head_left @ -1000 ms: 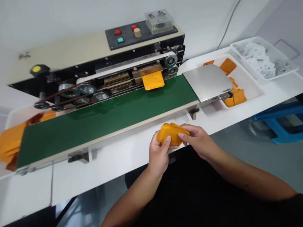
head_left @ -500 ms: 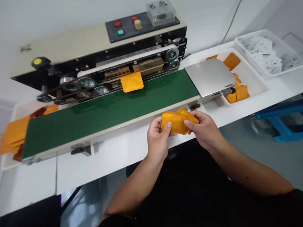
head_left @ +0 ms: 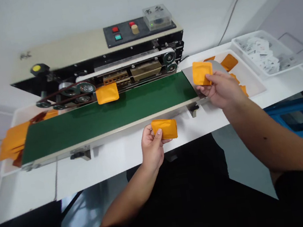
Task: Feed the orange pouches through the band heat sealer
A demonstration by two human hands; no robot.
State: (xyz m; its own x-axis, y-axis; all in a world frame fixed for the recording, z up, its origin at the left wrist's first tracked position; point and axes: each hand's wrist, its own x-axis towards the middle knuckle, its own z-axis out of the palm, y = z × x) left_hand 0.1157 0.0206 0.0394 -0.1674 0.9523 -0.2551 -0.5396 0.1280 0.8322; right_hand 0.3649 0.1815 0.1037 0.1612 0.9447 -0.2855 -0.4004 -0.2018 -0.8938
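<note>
My left hand [head_left: 152, 143] grips an orange packet [head_left: 167, 129] in front of the conveyor's near edge, its thumb pressed on the face. Whether that is one packet or a few stacked together, I cannot tell. Farther right, my right hand [head_left: 222, 86] pinches a single orange packet [head_left: 201, 72] by its lower right side, held up over the metal plate [head_left: 188, 76] at the belt's right end. Another orange packet [head_left: 107, 93] hangs from the band sealing machine [head_left: 76, 60], its top edge in the sealing track, above the green belt [head_left: 106, 116].
A white bin [head_left: 260, 85] with orange packets stands behind my right hand. Beside it, a clear tray [head_left: 297, 66] holds white packets. More orange packets [head_left: 14, 140] pile up at the belt's left end. A blue stool [head_left: 294, 108] is at the right.
My hands have parted: the right has moved up and right with one packet, the left keeps hold of the rest. The packet in the machine has travelled left.
</note>
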